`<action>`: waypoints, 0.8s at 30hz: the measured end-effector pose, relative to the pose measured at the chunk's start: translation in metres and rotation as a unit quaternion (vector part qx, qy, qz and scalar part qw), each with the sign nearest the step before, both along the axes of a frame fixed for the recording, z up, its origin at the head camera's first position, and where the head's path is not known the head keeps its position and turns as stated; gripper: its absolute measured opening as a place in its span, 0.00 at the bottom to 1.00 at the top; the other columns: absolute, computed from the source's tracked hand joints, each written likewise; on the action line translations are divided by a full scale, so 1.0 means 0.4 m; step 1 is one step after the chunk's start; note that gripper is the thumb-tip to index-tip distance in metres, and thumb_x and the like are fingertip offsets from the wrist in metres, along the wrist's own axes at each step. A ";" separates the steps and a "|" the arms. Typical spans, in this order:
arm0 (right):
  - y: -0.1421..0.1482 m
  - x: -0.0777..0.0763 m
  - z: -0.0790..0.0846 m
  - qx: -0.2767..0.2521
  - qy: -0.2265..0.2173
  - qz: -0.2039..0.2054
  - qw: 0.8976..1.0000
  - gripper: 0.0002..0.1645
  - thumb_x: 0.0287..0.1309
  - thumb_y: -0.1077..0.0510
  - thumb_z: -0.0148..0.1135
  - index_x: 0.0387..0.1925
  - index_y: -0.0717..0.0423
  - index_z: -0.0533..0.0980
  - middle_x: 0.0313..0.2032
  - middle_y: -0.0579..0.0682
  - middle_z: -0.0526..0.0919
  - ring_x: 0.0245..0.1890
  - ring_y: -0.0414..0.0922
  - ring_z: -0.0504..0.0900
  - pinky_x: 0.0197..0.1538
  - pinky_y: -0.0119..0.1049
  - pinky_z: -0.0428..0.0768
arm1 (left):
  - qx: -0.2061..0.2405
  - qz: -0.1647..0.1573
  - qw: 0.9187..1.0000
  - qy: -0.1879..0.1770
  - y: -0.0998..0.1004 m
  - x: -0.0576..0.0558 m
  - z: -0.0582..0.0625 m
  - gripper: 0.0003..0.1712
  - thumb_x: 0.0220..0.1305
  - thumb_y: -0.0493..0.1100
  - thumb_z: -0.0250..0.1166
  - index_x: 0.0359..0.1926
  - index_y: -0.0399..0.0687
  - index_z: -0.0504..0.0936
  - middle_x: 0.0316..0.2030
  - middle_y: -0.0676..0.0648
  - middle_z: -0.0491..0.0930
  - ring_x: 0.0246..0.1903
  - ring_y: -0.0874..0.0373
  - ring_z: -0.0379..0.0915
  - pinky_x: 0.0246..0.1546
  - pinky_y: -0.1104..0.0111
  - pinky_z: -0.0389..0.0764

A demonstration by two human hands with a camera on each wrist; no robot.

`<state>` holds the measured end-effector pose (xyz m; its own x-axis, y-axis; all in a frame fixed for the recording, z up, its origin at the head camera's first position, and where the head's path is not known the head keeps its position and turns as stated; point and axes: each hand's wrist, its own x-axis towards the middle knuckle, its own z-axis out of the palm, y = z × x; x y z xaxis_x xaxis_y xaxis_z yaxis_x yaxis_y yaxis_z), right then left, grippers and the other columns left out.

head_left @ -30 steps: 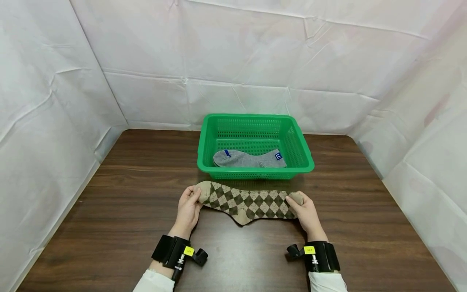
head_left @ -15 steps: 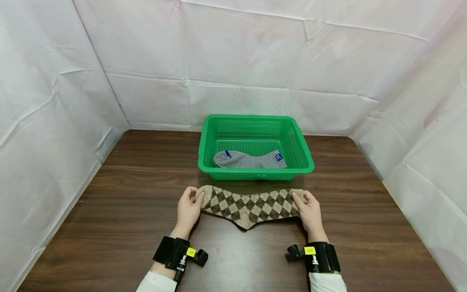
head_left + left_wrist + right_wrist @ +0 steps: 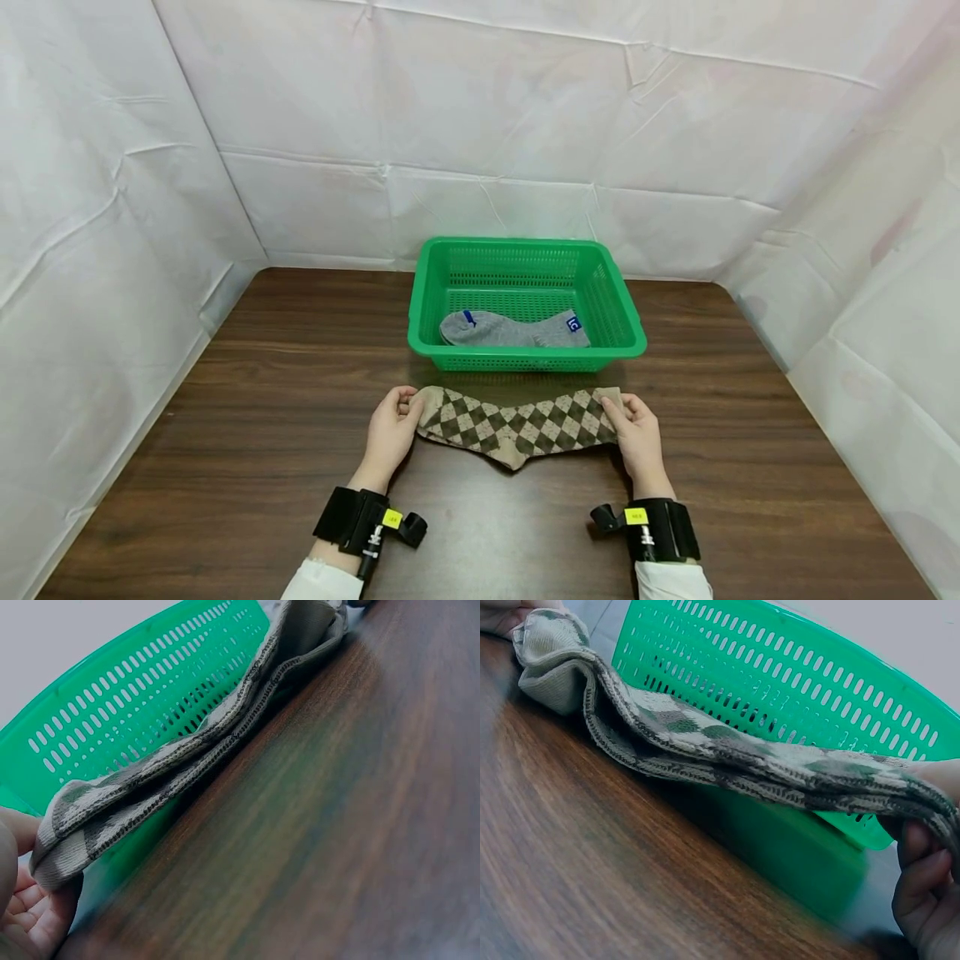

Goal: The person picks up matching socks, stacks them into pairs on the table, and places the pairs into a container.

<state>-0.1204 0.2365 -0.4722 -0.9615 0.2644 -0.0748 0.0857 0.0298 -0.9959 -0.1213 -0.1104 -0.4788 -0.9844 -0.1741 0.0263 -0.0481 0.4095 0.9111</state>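
A pair of beige and dark olive argyle socks stretches level between the two hands, one sock laid on the other, heels sagging toward the person. At the toe end my left hand pinches them between thumb and fingers. My right hand grips the cuff end, thumb on top. Two stacked layers of the socks show in the left wrist view. In the right wrist view the socks stand a little above the table, and the right hand's fingers curl beneath the cuffs.
A green plastic basket stands just beyond the hands, near the back cloth. Grey socks with blue marks lie inside it. White cloth walls enclose the brown wooden table at the back and sides.
The socks have come slightly nearer the person and their middle sags more. My left hand has shifted a little to the right, and the cuff end has straightened out in my right hand.
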 end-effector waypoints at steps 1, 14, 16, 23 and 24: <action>0.000 0.000 0.000 0.007 0.000 -0.001 1.000 0.07 0.64 0.55 0.58 0.32 0.54 0.74 0.19 0.36 0.80 0.21 0.34 0.76 0.26 0.27 0.73 | -0.008 -0.003 1.000 -0.004 0.000 -0.001 0.000 0.19 0.68 0.46 0.58 0.52 0.37 0.74 0.39 0.42 0.77 0.31 0.58 0.71 0.32 0.71 0.72; 0.002 -0.003 -0.010 0.050 0.002 -0.008 0.999 0.06 0.63 0.54 0.60 0.29 0.46 0.74 0.17 0.35 0.77 0.19 0.35 0.70 0.25 0.28 0.69 | -0.051 -0.043 0.998 -0.003 0.000 0.002 0.004 0.10 0.66 0.45 0.60 0.42 0.44 0.73 0.29 0.46 0.73 0.19 0.61 0.63 0.24 0.72 0.68; 0.001 -0.004 -0.010 0.054 0.003 -0.008 0.999 0.06 0.63 0.54 0.60 0.29 0.45 0.74 0.17 0.35 0.77 0.20 0.35 0.70 0.25 0.28 0.69 | -0.051 -0.040 0.998 -0.002 -0.001 0.003 0.004 0.09 0.66 0.45 0.60 0.39 0.44 0.73 0.27 0.47 0.71 0.17 0.62 0.61 0.23 0.72 0.66; -0.002 -0.003 -0.008 0.073 0.005 -0.008 0.997 0.07 0.63 0.55 0.59 0.33 0.54 0.75 0.16 0.35 0.76 0.20 0.35 0.68 0.25 0.29 0.68 | -0.038 -0.026 0.999 0.022 -0.004 0.005 0.005 0.19 0.72 0.48 0.51 0.24 0.44 0.70 0.20 0.49 0.62 0.18 0.58 0.58 0.23 0.70 0.63; -0.002 -0.002 -0.008 0.075 0.004 -0.008 0.997 0.08 0.63 0.55 0.59 0.34 0.56 0.75 0.16 0.34 0.76 0.19 0.35 0.68 0.25 0.29 0.68 | -0.035 -0.026 0.999 0.024 -0.004 0.005 0.005 0.21 0.73 0.48 0.50 0.22 0.44 0.69 0.19 0.48 0.61 0.18 0.57 0.58 0.24 0.70 0.62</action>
